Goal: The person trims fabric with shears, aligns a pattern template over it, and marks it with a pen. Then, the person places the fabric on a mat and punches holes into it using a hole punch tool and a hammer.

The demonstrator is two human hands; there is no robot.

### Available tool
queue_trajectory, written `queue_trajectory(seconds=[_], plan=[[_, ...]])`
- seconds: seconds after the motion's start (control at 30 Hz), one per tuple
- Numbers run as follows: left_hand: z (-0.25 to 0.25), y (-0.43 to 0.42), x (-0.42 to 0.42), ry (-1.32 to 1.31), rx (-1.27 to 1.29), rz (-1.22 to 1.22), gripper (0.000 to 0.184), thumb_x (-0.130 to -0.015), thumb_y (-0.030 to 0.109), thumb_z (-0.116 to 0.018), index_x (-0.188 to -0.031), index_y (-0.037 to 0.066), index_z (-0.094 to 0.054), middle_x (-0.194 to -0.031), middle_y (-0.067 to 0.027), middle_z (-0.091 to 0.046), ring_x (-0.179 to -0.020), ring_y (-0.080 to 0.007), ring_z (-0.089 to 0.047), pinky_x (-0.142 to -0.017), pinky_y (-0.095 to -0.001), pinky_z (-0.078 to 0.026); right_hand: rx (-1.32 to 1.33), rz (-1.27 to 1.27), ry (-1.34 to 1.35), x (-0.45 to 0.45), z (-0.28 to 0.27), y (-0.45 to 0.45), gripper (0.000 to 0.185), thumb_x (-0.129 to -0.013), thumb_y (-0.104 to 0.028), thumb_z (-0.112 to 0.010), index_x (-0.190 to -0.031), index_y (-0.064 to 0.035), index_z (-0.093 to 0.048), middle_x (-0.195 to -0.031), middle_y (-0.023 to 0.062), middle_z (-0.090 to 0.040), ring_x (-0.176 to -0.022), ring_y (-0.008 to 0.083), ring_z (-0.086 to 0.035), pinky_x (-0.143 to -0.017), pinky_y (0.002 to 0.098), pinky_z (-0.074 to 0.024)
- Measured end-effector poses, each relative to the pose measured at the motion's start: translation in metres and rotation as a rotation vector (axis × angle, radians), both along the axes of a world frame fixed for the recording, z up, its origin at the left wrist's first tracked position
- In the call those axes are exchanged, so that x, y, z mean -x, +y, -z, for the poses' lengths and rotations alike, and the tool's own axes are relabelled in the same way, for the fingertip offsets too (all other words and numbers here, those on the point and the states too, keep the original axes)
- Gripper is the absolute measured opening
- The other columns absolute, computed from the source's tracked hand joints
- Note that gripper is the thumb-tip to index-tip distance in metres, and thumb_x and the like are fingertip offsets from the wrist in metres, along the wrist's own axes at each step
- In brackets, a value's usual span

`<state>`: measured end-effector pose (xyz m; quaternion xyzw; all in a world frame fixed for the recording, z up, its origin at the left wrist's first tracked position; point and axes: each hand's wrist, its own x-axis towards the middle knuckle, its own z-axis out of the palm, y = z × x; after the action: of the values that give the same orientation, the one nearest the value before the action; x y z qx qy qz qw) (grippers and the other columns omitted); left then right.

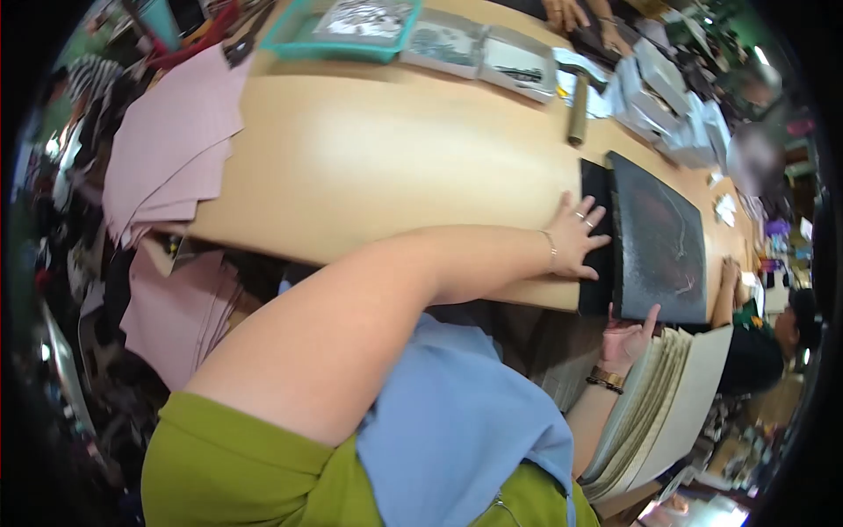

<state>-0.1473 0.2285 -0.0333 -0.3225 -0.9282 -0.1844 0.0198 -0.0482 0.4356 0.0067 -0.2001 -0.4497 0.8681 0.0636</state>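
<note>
My left hand (580, 241), a ring on one finger, lies with fingers spread on a black sheet (597, 189) at the table's right side. Beside it is a thick dark slab (660, 237) with a scuffed surface and a few pale threads on it. At the slab's near edge is my right hand (625, 341), wearing a watch and a dark bracelet. Its thumb rises against the edge, while some fingers are hidden beneath or behind the slab. The slab partly covers the black sheet.
Pink sheets (176, 145) are stacked at the table's left end. A turquoise basket (334, 51), boxes of small parts (516, 66) and a hammer (577, 110) line the far side. Pale boards (672, 395) stand below the right edge. Another person's hands (571, 13) show opposite.
</note>
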Motion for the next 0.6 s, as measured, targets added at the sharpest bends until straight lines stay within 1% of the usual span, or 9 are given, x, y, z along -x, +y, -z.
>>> queue_trajectory(seconds=[0.03, 0.13, 0.2, 0.23, 0.37, 0.47, 0.5, 0.57, 0.6], plan=[[-0.004, 0.001, -0.001, -0.018, 0.021, 0.004, 0.076, -0.083, 0.071, -0.043, -0.144, 0.025, -0.042, -0.155, -0.0197, -0.022, -0.142, -0.0420, -0.018, -0.106, -0.0677, -0.015, 0.035, -0.037, -0.010, 0.007, 0.006, 0.005, 0.035, -0.091, -0.025, -0.063, -0.120, -0.0074, -0.054, -0.115, 0.0087, -0.063, -0.100, 0.0229, -0.063, -0.079, 0.0390, -0.0568], [0.007, 0.011, 0.002, 0.045, -0.024, -0.014, 0.076, -0.082, 0.071, -0.045, -0.143, 0.026, -0.043, -0.154, -0.0201, -0.024, -0.141, -0.0434, -0.017, -0.108, -0.0646, -0.016, 0.100, -0.056, 0.029, 0.026, 0.010, 0.010, 0.032, -0.093, -0.018, -0.060, -0.121, -0.0032, -0.053, -0.117, 0.0135, -0.063, -0.101, 0.0263, -0.064, -0.082, 0.0411, -0.0578], [0.010, 0.013, 0.011, 0.045, -0.027, 0.008, 0.076, -0.081, 0.072, -0.046, -0.143, 0.028, -0.043, -0.153, -0.0197, -0.025, -0.141, -0.0434, -0.018, -0.108, -0.0636, -0.017, 0.121, 0.013, 0.058, 0.033, -0.007, 0.010, 0.032, -0.093, -0.016, -0.059, -0.121, -0.0012, -0.052, -0.117, 0.0151, -0.062, -0.101, 0.0270, -0.064, -0.082, 0.0416, -0.0578], [0.009, 0.016, 0.016, 0.049, -0.034, 0.039, 0.076, -0.081, 0.072, -0.046, -0.143, 0.028, -0.043, -0.153, -0.0195, -0.026, -0.141, -0.0434, -0.018, -0.108, -0.0631, -0.017, 0.154, 0.018, 0.131, 0.037, -0.016, 0.013, 0.033, -0.093, -0.015, -0.058, -0.121, 0.0012, -0.052, -0.118, 0.0166, -0.062, -0.102, 0.0267, -0.064, -0.087, 0.0427, -0.0570], [0.001, 0.027, 0.033, -0.013, 0.000, 0.079, 0.078, -0.080, 0.075, -0.045, -0.144, 0.030, -0.042, -0.154, -0.0177, -0.024, -0.143, -0.0404, -0.017, -0.109, -0.0646, -0.014, 0.094, 0.046, 0.193, 0.033, -0.042, -0.003, 0.031, -0.094, -0.013, -0.056, -0.121, 0.0027, -0.053, -0.118, 0.0177, -0.062, -0.104, 0.0272, -0.063, -0.096, 0.0415, -0.0546], [0.004, 0.028, 0.038, -0.024, -0.002, 0.106, 0.078, -0.081, 0.075, -0.042, -0.144, 0.029, -0.040, -0.154, -0.0179, -0.023, -0.143, -0.0402, -0.016, -0.110, -0.0653, -0.012, 0.285, 0.006, 0.195, 0.012, -0.047, -0.031, 0.031, -0.094, -0.012, -0.057, -0.120, 0.0030, -0.053, -0.117, 0.0177, -0.062, -0.104, 0.0276, -0.064, -0.094, 0.0407, -0.0558], [0.007, 0.029, 0.041, -0.080, -0.003, 0.118, 0.082, -0.082, 0.075, -0.041, -0.147, 0.026, -0.037, -0.157, -0.0172, -0.017, -0.145, -0.0397, -0.009, -0.109, -0.0664, -0.012, 0.289, -0.018, 0.178, 0.005, -0.052, -0.041, 0.031, -0.094, -0.012, -0.057, -0.120, 0.0028, -0.054, -0.116, 0.0172, -0.063, -0.102, 0.0275, -0.065, -0.090, 0.0392, -0.0573], [0.027, 0.041, 0.057, -0.403, -0.706, 0.137, 0.083, -0.083, 0.073, -0.042, -0.145, 0.017, -0.039, -0.155, -0.0190, -0.021, -0.143, -0.0404, -0.016, -0.110, -0.0612, -0.018, 0.271, 0.006, 0.151, -0.007, -0.054, -0.051, 0.031, -0.093, -0.013, -0.057, -0.120, 0.0022, -0.054, -0.115, 0.0166, -0.064, -0.101, 0.0268, -0.065, -0.087, 0.0372, -0.0582], [0.016, 0.037, 0.051, -0.630, -0.979, 0.083, 0.080, -0.086, 0.066, -0.044, -0.144, 0.011, -0.035, -0.152, -0.0199, -0.027, -0.138, -0.0403, -0.024, -0.110, -0.0548, -0.022, 0.265, 0.007, 0.135, -0.012, -0.053, -0.055, 0.030, -0.093, -0.013, -0.057, -0.120, 0.0019, -0.054, -0.114, 0.0164, -0.064, -0.100, 0.0264, -0.066, -0.085, 0.0363, -0.0587]])
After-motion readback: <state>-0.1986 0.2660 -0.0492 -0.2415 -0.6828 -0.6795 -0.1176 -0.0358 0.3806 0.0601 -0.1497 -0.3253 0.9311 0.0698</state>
